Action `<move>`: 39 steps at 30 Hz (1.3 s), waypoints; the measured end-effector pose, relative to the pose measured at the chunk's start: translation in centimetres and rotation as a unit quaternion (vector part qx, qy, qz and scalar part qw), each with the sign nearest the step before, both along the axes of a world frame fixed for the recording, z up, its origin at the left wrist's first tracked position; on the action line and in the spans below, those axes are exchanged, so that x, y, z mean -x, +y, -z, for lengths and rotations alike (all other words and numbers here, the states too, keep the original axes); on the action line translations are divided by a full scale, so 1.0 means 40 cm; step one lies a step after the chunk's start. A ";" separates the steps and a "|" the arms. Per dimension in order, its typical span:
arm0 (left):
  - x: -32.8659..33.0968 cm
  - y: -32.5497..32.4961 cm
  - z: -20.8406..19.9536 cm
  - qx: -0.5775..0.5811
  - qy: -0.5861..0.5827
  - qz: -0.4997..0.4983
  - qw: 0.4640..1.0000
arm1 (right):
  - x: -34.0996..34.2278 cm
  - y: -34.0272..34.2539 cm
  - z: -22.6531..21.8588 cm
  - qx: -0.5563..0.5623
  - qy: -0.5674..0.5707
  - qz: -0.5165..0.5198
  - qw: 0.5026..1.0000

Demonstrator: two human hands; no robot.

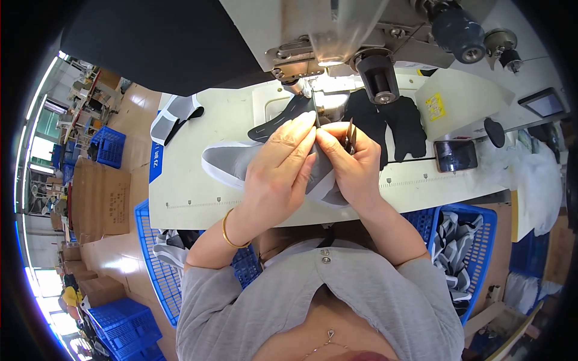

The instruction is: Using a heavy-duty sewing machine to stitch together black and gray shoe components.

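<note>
A shoe upper of grey and white fabric (227,161) with a black part (278,122) lies under the sewing machine's needle area (308,89). My left hand (280,161) is pressed on the upper, its fingers together and their tips at the fabric edge just in front of the needle. Beside it, my right hand (354,162) pinches the same edge between thumb and forefinger. Small dark thread snips (350,137) are tucked in the right hand, blades pointing away from me. My hands cover the middle of the upper.
The sewing machine head (337,30) overhangs the white table (198,204). Black fabric pieces (400,129) and a phone (456,156) lie to the right; a grey-white piece (174,117) lies left. Blue baskets (158,265) with cut pieces flank my lap.
</note>
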State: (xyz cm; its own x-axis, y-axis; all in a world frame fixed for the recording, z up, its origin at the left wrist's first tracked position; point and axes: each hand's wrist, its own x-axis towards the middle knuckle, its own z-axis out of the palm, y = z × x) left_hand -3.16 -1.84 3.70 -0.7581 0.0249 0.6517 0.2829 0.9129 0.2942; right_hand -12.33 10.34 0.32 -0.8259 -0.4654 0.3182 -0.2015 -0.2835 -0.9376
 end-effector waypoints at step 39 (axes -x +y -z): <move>0.104 -0.047 -0.039 0.232 0.148 -0.019 0.961 | 0.023 0.019 -0.013 -0.048 -0.031 -0.024 0.998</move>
